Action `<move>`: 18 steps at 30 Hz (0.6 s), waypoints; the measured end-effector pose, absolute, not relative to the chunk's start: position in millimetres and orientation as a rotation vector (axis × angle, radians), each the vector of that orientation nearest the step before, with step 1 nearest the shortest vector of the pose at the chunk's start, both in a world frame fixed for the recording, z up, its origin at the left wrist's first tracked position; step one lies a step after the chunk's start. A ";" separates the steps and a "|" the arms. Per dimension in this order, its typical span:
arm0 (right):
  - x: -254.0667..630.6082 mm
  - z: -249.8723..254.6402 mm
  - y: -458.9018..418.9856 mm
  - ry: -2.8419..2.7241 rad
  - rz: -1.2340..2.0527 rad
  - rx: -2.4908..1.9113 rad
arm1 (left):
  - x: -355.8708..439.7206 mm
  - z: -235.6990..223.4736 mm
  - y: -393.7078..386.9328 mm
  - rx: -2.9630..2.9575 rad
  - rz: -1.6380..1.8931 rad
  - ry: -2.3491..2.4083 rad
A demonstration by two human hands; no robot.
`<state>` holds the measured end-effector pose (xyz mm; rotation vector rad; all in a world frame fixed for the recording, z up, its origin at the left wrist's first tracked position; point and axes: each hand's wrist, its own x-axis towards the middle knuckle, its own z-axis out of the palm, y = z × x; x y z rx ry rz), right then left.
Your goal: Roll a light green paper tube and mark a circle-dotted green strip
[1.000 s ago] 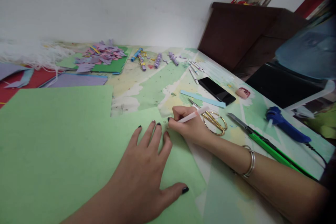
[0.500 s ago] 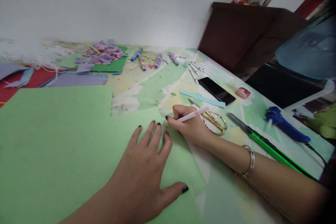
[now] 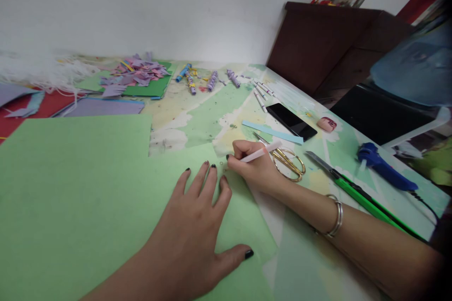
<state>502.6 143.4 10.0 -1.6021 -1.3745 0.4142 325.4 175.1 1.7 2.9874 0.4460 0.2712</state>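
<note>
Palm down, my left hand (image 3: 196,225) lies with fingers spread on light green paper (image 3: 77,183) at the near left of a patterned counter (image 3: 208,124), while my right hand (image 3: 259,169) pinches a slim white pen (image 3: 252,155) between thumb and fingers by the paper's far right edge. The pen's tip is hidden from me; I cannot tell whether it touches the paper. Gold-handled scissors (image 3: 286,160) lie to the right of the pen, with a pale blue strip (image 3: 272,132) and a black smartphone (image 3: 292,121) farther off. At right rest a green utility knife (image 3: 367,200) and a blue glue gun (image 3: 388,167); lilac and pink scraps (image 3: 141,73) heap at far left.
</note>
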 end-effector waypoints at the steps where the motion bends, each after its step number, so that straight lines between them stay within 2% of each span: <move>1: 502.6 10.1 143.5 -1.371 0.414 -1.608 | 325.4 1.5 175.1 2.987 0.272 0.446; 18: 502.3 8.9 143.6 -1.378 0.438 -1.595 | 325.9 3.2 174.2 2.974 0.290 0.453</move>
